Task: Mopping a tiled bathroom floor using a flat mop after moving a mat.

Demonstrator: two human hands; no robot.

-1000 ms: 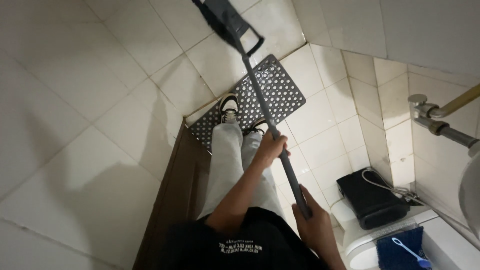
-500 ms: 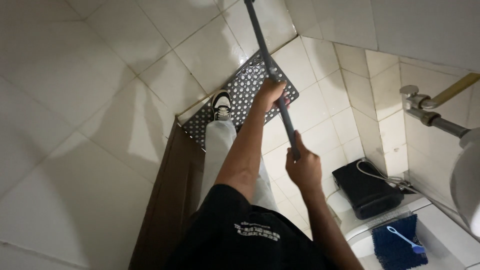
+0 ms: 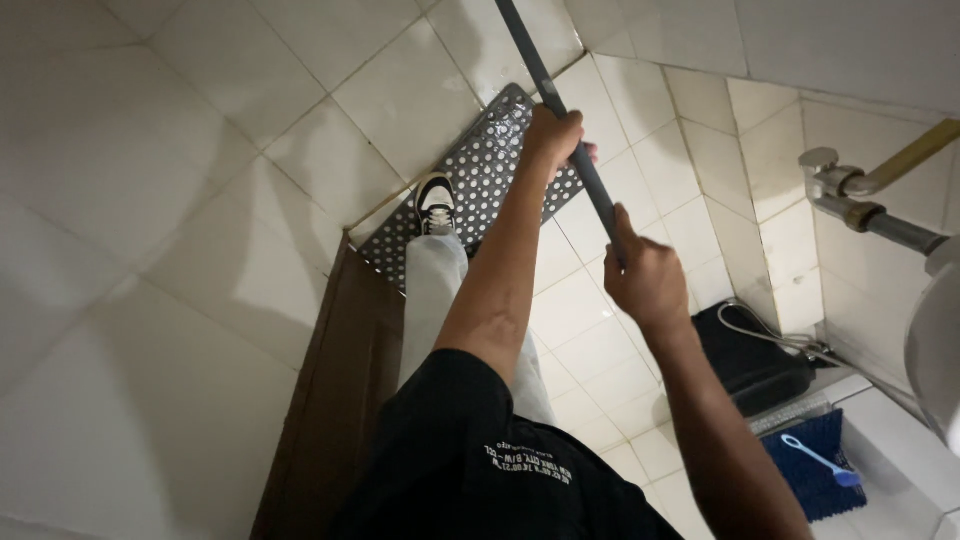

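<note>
I look down at a tiled bathroom floor. Both hands grip a long grey pole that slants up out of the top edge. My left hand holds it higher up, above a grey perforated floor mat. My right hand closes around the pole's lower end. The head of the pole is out of view. My shoe stands on the mat's near part.
A dark wooden door edge stands at the left of my legs. A black box with a hose lies on the floor at the right. A blue brush rests on blue bristles beyond it. Metal pipe fittings jut from the right wall.
The pole has gone upward and away from me, its head leaving the picture. Both hands have risen along with it, arms stretched further out.
</note>
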